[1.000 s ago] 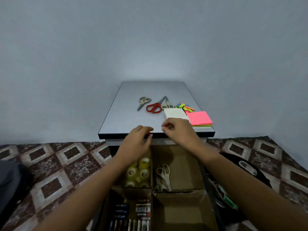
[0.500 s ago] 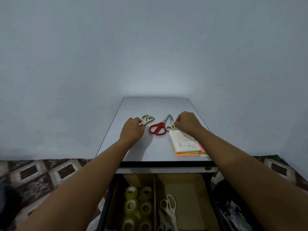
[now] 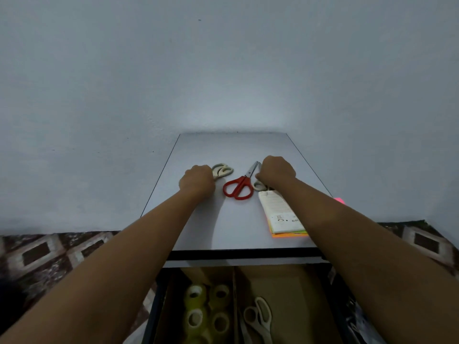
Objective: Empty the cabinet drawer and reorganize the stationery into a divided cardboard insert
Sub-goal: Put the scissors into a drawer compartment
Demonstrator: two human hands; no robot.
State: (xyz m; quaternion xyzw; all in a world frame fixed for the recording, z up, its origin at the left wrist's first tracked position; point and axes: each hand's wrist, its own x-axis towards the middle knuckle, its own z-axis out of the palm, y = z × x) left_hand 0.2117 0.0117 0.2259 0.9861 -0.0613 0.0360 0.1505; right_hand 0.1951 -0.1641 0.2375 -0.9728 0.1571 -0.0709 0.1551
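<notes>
Dim, pale glow on wall (image 3: 236, 112) — seemingly frontal light, soft shadows, warped edges

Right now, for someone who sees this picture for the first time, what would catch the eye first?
Both hands reach onto the grey cabinet top: the left hand grips pale scissors, the right hand closes on a second pale pair. Between them lie red-handled scissors, the brightest thing. Below, the cardboard insert holds yellowish tape rolls.

Red scissors (image 3: 239, 186) lie flat atop the cabinet (image 3: 223, 150).
</notes>
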